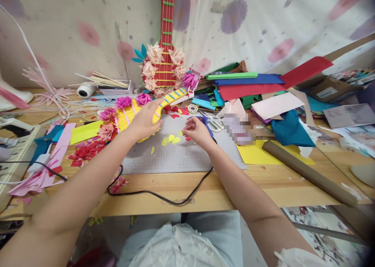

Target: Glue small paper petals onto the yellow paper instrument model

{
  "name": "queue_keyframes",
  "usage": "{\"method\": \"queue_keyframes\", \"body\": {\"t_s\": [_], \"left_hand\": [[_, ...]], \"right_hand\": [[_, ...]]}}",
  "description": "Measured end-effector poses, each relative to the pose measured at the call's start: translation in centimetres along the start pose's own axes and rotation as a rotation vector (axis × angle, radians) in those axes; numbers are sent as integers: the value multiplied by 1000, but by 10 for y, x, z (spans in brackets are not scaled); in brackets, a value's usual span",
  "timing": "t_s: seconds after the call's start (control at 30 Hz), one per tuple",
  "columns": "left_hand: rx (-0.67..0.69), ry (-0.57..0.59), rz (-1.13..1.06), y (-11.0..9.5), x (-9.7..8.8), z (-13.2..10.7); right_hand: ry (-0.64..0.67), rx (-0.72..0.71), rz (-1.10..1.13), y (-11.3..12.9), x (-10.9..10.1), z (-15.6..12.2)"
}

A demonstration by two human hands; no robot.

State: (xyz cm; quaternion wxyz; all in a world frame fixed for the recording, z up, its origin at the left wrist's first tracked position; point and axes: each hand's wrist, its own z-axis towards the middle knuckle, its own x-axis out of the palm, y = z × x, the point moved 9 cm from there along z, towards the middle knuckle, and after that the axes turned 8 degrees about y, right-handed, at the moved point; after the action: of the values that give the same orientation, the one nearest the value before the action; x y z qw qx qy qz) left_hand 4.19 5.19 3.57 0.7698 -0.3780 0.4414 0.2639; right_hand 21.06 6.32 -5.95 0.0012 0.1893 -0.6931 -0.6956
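Note:
My left hand rests on the body of a small yellow paper guitar trimmed with pink paper flowers, fingers curled over its edge. My right hand hovers over the grey cutting mat, fingertips pinched at small yellow paper petals. What sits in the pinch is too small to name. Blue-handled scissors lie just behind my right hand.
A red paper guitar with peach flowers leans on the curtain. Coloured paper sheets pile at the right, with a brown cardboard roll. A black cable loops along the front table edge. Red scraps lie left.

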Motion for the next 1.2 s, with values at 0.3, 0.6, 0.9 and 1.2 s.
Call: {"method": "queue_keyframes", "body": {"t_s": [0.3, 0.6, 0.9, 1.2], "left_hand": [[-64, 64, 261, 16, -5, -23], [-65, 75, 440, 2, 37, -12], [-136, 17, 334, 25, 17, -10], [-96, 55, 259, 44, 11, -10]], "right_hand": [[-52, 191, 545, -24, 38, -4], [-168, 181, 661, -25, 44, 5], [-149, 229, 655, -25, 65, 11], [-189, 204, 631, -17, 92, 18]]}}
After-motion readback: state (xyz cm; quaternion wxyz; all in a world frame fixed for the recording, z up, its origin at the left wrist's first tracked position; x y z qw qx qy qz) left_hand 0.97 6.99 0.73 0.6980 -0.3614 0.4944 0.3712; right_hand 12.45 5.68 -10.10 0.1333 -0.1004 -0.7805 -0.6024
